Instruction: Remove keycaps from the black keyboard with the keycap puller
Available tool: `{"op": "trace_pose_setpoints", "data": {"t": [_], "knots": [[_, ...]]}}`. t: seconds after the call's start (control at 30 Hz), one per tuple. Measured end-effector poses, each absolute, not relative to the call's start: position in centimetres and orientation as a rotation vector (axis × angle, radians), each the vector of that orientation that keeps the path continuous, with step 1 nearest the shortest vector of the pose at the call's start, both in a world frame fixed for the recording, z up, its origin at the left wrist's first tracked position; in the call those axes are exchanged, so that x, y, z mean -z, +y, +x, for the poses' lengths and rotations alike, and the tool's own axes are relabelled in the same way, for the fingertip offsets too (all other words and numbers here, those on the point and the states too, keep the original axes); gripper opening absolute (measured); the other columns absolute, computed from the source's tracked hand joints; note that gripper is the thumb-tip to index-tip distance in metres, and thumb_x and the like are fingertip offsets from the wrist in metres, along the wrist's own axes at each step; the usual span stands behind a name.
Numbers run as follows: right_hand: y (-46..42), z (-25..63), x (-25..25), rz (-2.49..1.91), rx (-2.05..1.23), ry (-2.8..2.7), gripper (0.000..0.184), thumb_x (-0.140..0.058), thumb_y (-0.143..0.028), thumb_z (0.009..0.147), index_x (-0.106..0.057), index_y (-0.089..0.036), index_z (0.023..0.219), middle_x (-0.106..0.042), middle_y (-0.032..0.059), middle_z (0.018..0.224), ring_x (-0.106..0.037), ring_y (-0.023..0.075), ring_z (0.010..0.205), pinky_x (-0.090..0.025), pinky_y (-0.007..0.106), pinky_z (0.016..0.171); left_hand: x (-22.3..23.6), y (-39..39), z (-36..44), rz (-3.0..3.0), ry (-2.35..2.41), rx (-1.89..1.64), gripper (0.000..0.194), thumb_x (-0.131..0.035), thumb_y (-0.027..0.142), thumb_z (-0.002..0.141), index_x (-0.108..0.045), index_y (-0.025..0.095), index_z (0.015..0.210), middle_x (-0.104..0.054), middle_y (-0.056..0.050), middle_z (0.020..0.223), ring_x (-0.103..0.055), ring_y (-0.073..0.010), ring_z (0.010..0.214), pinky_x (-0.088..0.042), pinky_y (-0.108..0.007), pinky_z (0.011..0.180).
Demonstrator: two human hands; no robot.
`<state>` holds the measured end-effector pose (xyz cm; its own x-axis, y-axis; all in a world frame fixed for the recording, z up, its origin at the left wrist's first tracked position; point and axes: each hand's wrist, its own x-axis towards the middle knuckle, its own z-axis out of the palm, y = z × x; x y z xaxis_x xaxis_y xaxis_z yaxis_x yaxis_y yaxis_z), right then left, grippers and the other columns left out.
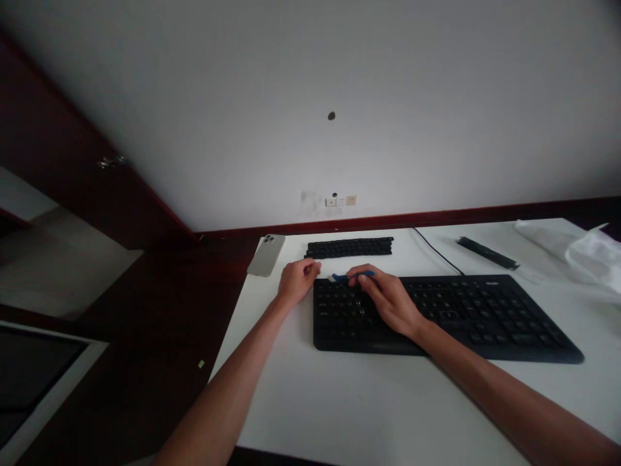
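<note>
right hand | fingers pinched on slim blue plastic tool: light, stiff, take by handle | left hand loosely curled, nothing visibly held, beside black keyboard

Two hands, one black keyboard, one phone, one blue-handled tool

Rising behind a white desk, a plain white wall, carrying a small dark hole and, low down, a row of wall sockets. Running along its foot, dark red wooden skirting. Slanting in at left, a dark red wooden cabinet door with a metal handle. Spreading beside the desk, a dark reddish-brown surface. Showing at lower left, a white-framed dark panel. Falling over everything, dim, muted light.
</note>
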<state>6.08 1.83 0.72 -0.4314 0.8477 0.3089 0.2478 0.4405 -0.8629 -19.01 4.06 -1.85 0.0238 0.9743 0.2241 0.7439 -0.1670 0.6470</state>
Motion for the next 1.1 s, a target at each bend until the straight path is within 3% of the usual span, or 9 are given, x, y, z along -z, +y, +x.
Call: {"op": "trace_pose_setpoints", "data": {"t": [0.43, 0.87, 1.1], "knots": [[1.9, 5.9, -1.1, -0.915, -0.973, -1.938, 0.031, -0.042, -0.04, 0.108, -0.067, -0.023, 0.114, -0.071, 0.0032, 0.095, -0.066, 0.02, 0.09, -0.046, 0.033, 0.087, 1.9, 4.0, -19.1, 1.956, 1.75, -0.905, 0.041, -0.05, 0.048, 0.099, -0.071, 0.02, 0.077, -0.068, -0.001, 0.068, -0.058, -0.0151, 0.063, -0.035, -0.026, 0.063], [4.4, 4.9, 0.7, -1.027, -1.283, -1.526, 0.049, -0.05, -0.065, 0.095, -0.064, -0.018, 0.09, -0.061, 0.0002, 0.065, -0.055, 0.0164, 0.06, -0.041, 0.029, 0.058, 1.1, 3.6, -18.7, 2.004, 1.783, -0.856, 0.04, -0.049, 0.045, 0.099, -0.07, 0.02, 0.075, -0.069, -0.002, 0.069, -0.06, -0.0151, 0.064, -0.034, -0.025, 0.064], [4.5, 3.5, 0.0, -0.987, -1.261, -1.461, 0.054, -0.049, -0.072, 0.092, -0.061, -0.02, 0.087, -0.058, -0.0002, 0.064, -0.052, 0.0169, 0.059, -0.041, 0.03, 0.056, 1.0, 3.3, -18.5, 2.035, 1.812, -0.829, 0.042, -0.049, 0.046, 0.098, -0.07, 0.02, 0.073, -0.064, -0.002, 0.066, -0.056, -0.0156, 0.062, -0.031, -0.026, 0.062]]}}
